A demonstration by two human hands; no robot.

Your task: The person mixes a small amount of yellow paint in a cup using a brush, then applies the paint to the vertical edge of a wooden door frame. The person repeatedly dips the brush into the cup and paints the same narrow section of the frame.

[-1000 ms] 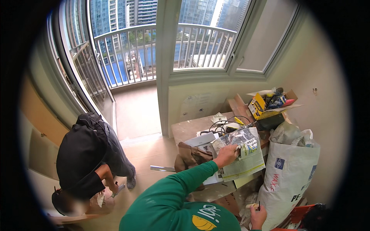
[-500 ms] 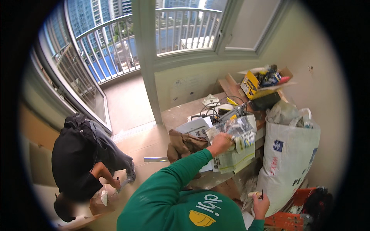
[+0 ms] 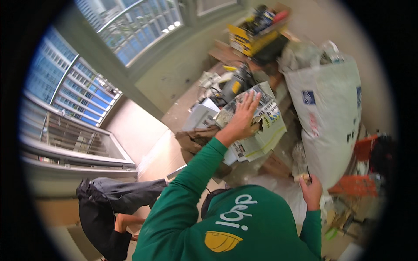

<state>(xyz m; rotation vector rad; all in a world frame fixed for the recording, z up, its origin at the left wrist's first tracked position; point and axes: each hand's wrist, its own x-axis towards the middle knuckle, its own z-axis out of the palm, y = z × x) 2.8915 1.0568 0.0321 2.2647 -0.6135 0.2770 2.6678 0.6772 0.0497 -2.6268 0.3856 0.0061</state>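
Note:
My left hand (image 3: 241,119) lies over a sheet of newspaper (image 3: 272,126), its fingers stretched out and apart. A dark, ragged patch shows in the paper beside the palm. The newspaper rests on a cluttered low surface, next to a brown cloth (image 3: 193,141) and white printed sheets (image 3: 198,117). Lower and to the right, my right hand (image 3: 312,191) is closed on a small pale object (image 3: 300,177) with a thin dark piece sticking up by the thumb; its kind is too small to make out.
Behind the newspaper lies a grey and yellow power tool (image 3: 235,87). A yellow carton (image 3: 246,39) of mixed items stands farther back. On the right are a bulky white sack (image 3: 328,113) and an orange object (image 3: 355,186). A co-worker (image 3: 102,213) in black bends down at lower left.
My left hand has gone from closed at the newspaper to spread over it. My right hand still grips the pale object. The view has turned, and the co-worker appears lower.

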